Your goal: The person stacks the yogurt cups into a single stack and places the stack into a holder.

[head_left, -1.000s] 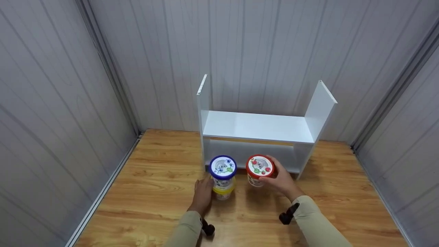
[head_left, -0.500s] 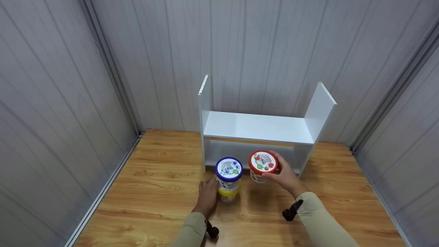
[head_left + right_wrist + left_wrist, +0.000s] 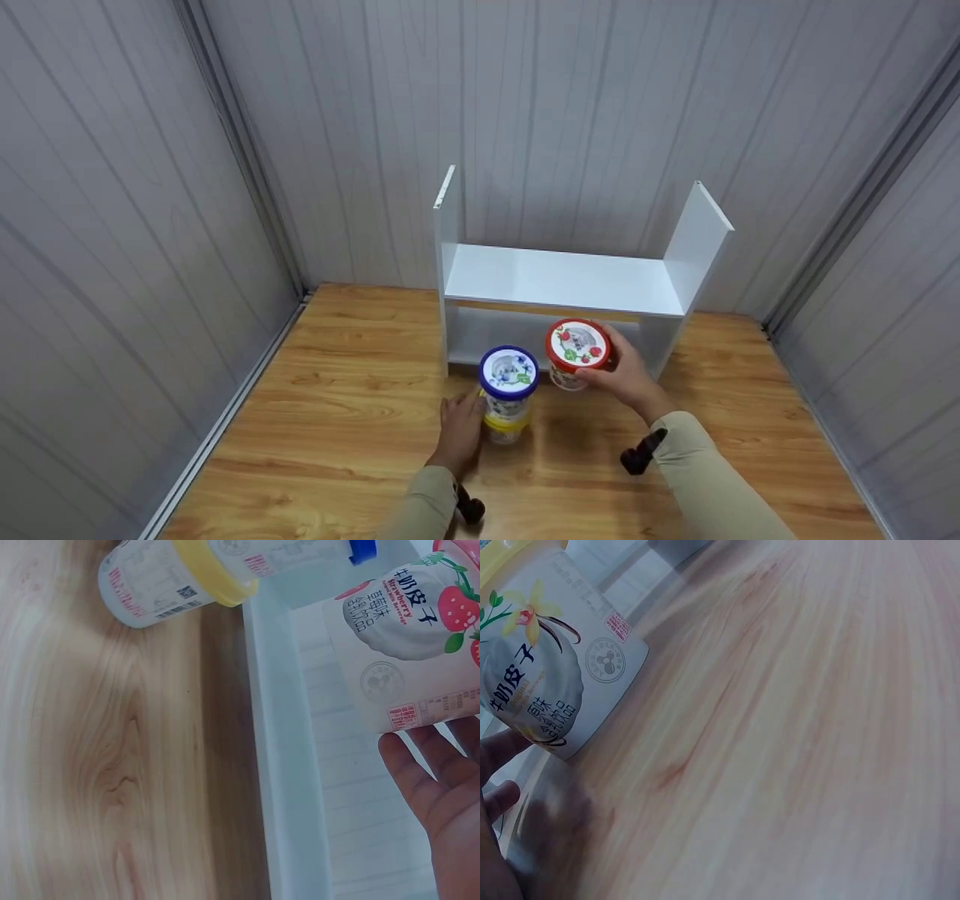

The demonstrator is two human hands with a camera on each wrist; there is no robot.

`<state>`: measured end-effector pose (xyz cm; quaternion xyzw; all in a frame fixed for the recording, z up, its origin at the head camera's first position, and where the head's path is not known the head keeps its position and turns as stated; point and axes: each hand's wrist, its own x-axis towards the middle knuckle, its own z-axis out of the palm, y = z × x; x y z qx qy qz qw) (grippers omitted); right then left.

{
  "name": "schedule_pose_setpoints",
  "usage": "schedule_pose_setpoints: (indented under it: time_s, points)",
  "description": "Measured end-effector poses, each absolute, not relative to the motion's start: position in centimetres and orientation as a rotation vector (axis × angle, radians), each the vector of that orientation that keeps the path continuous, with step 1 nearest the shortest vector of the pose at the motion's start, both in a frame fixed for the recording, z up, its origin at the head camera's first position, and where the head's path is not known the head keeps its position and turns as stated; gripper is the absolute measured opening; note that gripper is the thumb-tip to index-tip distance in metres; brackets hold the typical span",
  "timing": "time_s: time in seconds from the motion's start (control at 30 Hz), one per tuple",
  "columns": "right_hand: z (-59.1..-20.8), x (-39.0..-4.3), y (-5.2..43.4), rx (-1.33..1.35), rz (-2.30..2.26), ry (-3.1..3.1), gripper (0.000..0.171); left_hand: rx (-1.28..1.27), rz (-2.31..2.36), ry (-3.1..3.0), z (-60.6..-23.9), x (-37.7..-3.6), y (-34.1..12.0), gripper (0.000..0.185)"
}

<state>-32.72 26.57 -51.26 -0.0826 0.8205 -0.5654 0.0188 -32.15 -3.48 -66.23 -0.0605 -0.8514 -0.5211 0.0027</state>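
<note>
Two cups stand stacked on the wooden table (image 3: 337, 420): a blue-lidded cup (image 3: 509, 373) on top of a yellow-lidded vanilla cup (image 3: 504, 429) (image 3: 551, 667). My left hand (image 3: 466, 417) lies against the lower cup's left side, fingers (image 3: 501, 751) touching it near its base. My right hand (image 3: 611, 369) grips a red-lidded strawberry cup (image 3: 576, 346) (image 3: 409, 645) from its right side and holds it off the table, at the open front of the white shelf's (image 3: 562, 281) lower compartment. The right wrist view shows the stack (image 3: 187, 577) beside the shelf's bottom board (image 3: 352, 802).
The white shelf stands at the back of the table against the grey panelled wall (image 3: 570, 112); nothing lies on its upper board. Grey walls close in on the left and right. Bare wood stretches to the left of the stack and along the near edge.
My right hand has lifted the red-lidded cup and carried it back towards the shelf's lower opening. The stack and my left hand have slid a little to the right.
</note>
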Motion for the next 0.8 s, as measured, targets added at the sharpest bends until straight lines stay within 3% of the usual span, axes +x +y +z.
schedule_pose_setpoints:
  time_s: [0.23,0.63,0.8]
  points:
    - [-50.4,-33.0,26.3,-0.279,-1.765,2.543,0.105,-0.146,-1.658,-2.663,-66.5,-32.3,-3.2,0.059]
    - [-47.2,-31.9,24.8,-0.389,-1.770,2.524,0.099,-0.300,-1.624,-2.555,-67.0,-32.1,-3.4,0.051]
    - [-47.9,-32.8,25.0,-0.369,-1.770,2.520,0.101,-0.315,-1.593,-2.563,-67.0,-32.1,-3.4,0.049]
